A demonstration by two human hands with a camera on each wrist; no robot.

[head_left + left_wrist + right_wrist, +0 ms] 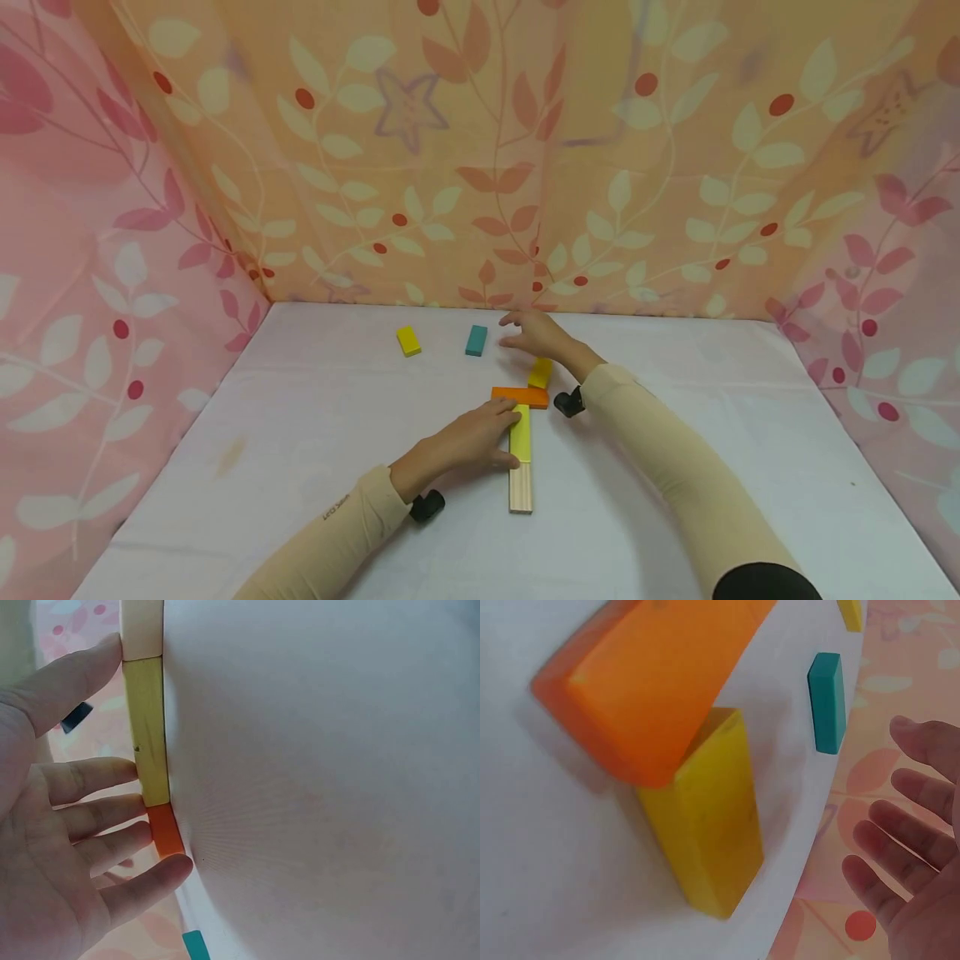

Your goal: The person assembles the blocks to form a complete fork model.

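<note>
Left hand (pixel 472 437), fingers extended, touched the lime block (pixel 521 437) and orange block (pixel 529 396), below centre in the head view; a plain wooden block (pixel 521 490) adjoined the lime block's lower end. Right hand (pixel 542 335), fingers spread and grasping nothing, hovered above centre, near the teal block (pixel 476 341). One yellow block (pixel 540 372) lay just above the orange block's right end.

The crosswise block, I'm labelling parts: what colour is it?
The crosswise block is orange, best seen in the right wrist view.
</note>
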